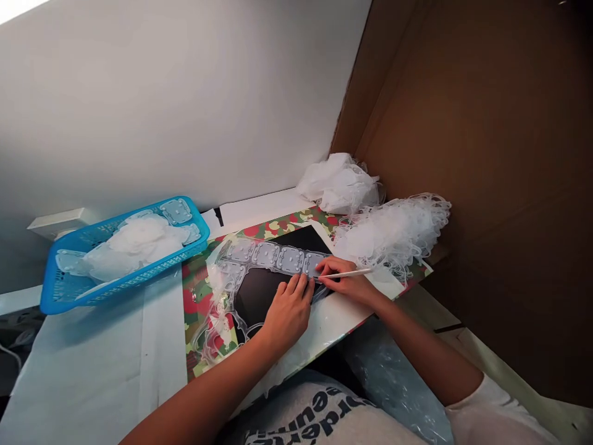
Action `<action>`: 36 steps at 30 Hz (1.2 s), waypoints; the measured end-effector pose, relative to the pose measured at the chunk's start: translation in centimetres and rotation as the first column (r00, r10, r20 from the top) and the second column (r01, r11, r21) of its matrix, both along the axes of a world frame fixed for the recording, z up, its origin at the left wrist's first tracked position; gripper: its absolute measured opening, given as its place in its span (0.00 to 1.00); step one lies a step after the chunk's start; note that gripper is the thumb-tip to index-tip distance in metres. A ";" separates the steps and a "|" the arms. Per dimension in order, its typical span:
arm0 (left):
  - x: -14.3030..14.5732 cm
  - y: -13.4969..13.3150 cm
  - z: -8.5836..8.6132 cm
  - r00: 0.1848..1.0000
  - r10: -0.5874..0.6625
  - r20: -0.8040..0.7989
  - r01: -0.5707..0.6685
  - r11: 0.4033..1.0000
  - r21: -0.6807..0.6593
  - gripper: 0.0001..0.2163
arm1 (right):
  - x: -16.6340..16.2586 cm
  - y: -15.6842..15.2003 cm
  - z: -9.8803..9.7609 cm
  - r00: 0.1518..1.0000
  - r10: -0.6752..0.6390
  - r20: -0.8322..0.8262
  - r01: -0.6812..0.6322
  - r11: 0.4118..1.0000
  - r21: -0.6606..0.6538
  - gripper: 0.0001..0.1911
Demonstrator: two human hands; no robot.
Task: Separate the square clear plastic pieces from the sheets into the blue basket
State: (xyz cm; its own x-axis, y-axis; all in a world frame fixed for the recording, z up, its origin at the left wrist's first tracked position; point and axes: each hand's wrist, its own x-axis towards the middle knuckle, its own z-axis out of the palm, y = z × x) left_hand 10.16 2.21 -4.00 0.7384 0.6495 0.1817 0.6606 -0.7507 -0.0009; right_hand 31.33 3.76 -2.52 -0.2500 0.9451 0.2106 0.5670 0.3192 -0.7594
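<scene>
A strip of clear moulded plastic pieces (266, 254) lies across a black sheet (257, 293), joined side by side. My left hand (291, 306) rests flat with its fingers stretched out, their tips touching the strip's lower edge. Pinched in my right hand (340, 275) is a thin white pen-like stick (354, 272), its point down at the strip near my left fingertips. Whether the stick is a pen or a blade tool cannot be made out. Loose clear plastic offcuts (215, 327) trail from the strip's left end over a camouflage-patterned board (197, 296).
On the left stands a blue plastic basket (60, 296) with several clear pieces inside. A tangled heap of clear plastic trimmings (393, 232) lies at the right, with a white bundle (345, 185) behind it. A cardboard wall (472, 136) rises on the right; a white wall (185, 99) stands behind.
</scene>
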 end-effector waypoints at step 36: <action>-0.1 0.8 0.5 0.958 0.103 0.267 -0.035 0.968 -0.247 0.21 | 7.6 3.7 1.8 0.644 -0.528 -0.554 0.548 0.823 -0.147 0.19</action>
State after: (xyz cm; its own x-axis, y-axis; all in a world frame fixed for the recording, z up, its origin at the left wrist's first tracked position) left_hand 10.11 2.99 -3.53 0.6330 0.7461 0.2065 0.6595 -0.6594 0.3609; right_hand 38.96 7.45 -0.71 0.4696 0.8660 0.1721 0.1348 0.1223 -0.9833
